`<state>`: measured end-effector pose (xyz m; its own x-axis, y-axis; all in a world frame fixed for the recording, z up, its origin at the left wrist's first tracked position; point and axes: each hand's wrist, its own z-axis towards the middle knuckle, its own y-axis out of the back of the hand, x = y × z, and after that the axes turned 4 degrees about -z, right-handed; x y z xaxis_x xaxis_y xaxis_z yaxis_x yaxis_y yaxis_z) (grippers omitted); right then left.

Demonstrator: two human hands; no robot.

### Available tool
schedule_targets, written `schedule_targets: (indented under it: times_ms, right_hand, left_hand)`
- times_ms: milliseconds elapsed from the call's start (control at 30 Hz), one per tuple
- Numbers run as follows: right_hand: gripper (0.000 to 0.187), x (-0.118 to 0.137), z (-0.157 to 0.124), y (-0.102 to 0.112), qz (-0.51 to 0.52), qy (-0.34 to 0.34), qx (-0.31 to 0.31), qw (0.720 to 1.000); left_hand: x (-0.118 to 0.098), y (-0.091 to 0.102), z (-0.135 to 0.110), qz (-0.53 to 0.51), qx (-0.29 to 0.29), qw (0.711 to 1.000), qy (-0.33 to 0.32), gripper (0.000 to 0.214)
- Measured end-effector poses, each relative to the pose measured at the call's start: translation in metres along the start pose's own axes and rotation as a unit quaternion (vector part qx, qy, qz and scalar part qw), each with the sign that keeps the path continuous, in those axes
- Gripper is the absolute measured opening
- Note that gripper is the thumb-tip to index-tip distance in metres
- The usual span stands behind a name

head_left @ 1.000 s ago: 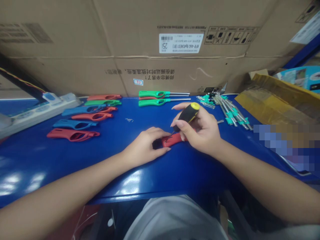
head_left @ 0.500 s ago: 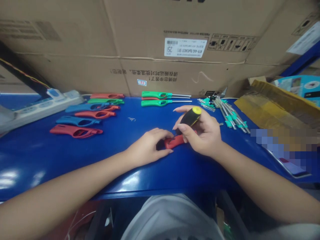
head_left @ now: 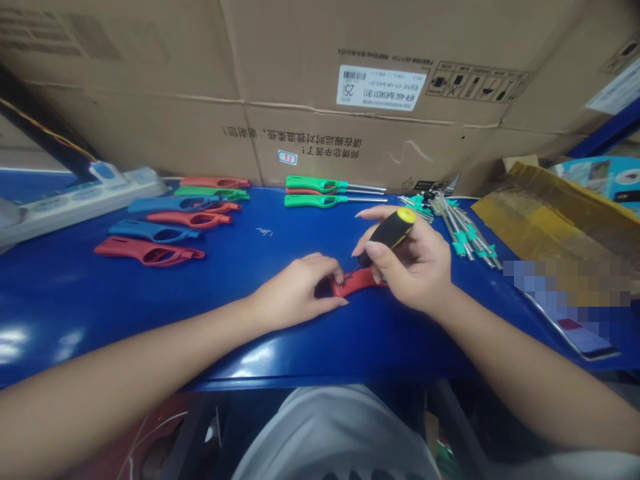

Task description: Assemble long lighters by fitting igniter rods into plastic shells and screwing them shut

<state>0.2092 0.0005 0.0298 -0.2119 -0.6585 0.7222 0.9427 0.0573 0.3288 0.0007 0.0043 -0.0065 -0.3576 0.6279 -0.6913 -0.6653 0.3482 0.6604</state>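
Note:
My right hand (head_left: 415,263) is wrapped round a black and yellow screwdriver (head_left: 387,235), tilted with its shaft pointing down and left. Its tip reaches the end of a red lighter casing (head_left: 361,283) that lies on the blue table. At that same end, my left hand (head_left: 305,290) grips the casing between thumb and fingers. The casing's right part is hidden behind my right hand. Beyond my hands lie green lighters (head_left: 315,201) with metal tubes, and a few tiny pale slivers (head_left: 264,232) rest on the tabletop.
Red, blue and green lighter casings (head_left: 150,252) lie at the left, near a white power strip (head_left: 75,207). Metal tubes with teal fittings (head_left: 465,230) are piled at the right, beside a taped yellow-brown package (head_left: 560,227) and a phone (head_left: 575,327). A large cardboard box (head_left: 175,133) stands behind.
The screwdriver and my right hand have shifted slightly right, and the handle leans more, so its shaft and more of the red casing show. My left hand keeps its hold.

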Motion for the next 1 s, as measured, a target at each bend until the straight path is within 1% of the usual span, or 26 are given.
schedule_targets:
  times_ms: [200,433,500,600,667,700,733,800,833,867,900,933,1000]
  right_hand:
    - [0.033,-0.001,-0.002,0.000,-0.018,-0.006,-0.004,1.000]
    - [0.032,-0.003,0.002,-0.001,-0.045,-0.011,0.005,0.999]
    - [0.037,-0.004,0.005,-0.002,-0.072,0.004,-0.002,0.997]
    - [0.054,-0.002,0.013,0.000,-0.127,0.066,-0.009,0.990]
    - [0.054,0.002,0.021,0.003,-0.158,0.094,0.017,0.983]
    - [0.051,0.004,0.025,0.005,-0.163,0.090,0.044,0.982]
    - [0.049,0.006,0.030,0.008,-0.157,0.074,0.078,0.982]
    - [0.048,0.011,0.039,0.014,-0.118,0.031,0.167,0.978]
    - [0.049,0.013,0.043,0.017,-0.100,0.020,0.207,0.973]
    - [0.049,0.014,0.046,0.019,-0.097,0.019,0.233,0.967]
    - [0.047,0.015,0.048,0.020,-0.109,0.031,0.237,0.965]
    - [0.045,0.016,0.048,0.021,-0.132,0.051,0.221,0.965]
    - [0.043,0.015,0.047,0.021,-0.182,0.095,0.156,0.966]
  left_hand:
    - [0.000,0.000,0.000,0.001,0.000,1.000,0.010,0.020]
    - [0.000,-0.001,0.001,0.005,0.000,1.000,0.010,0.021]
    - [0.001,-0.001,0.001,0.005,-0.001,1.000,0.006,0.021]
    - [0.001,-0.002,0.001,0.004,-0.006,1.000,0.000,0.021]
    - [0.002,-0.002,0.001,0.003,-0.009,1.000,-0.002,0.022]
    - [0.002,-0.002,0.001,0.004,-0.009,1.000,-0.003,0.022]
    - [0.002,-0.003,0.001,0.005,-0.009,1.000,-0.002,0.022]
    - [0.002,-0.003,0.001,0.005,-0.009,1.000,0.000,0.023]
    - [0.002,-0.003,0.001,0.003,-0.008,1.000,0.000,0.022]
    - [0.001,-0.003,0.001,0.001,-0.007,1.000,-0.001,0.022]
    - [0.001,-0.004,0.001,0.000,-0.007,1.000,-0.001,0.022]
    - [0.000,-0.004,0.001,-0.001,-0.007,1.000,-0.001,0.022]
    - [-0.001,-0.004,0.001,-0.004,-0.005,1.000,0.002,0.022]
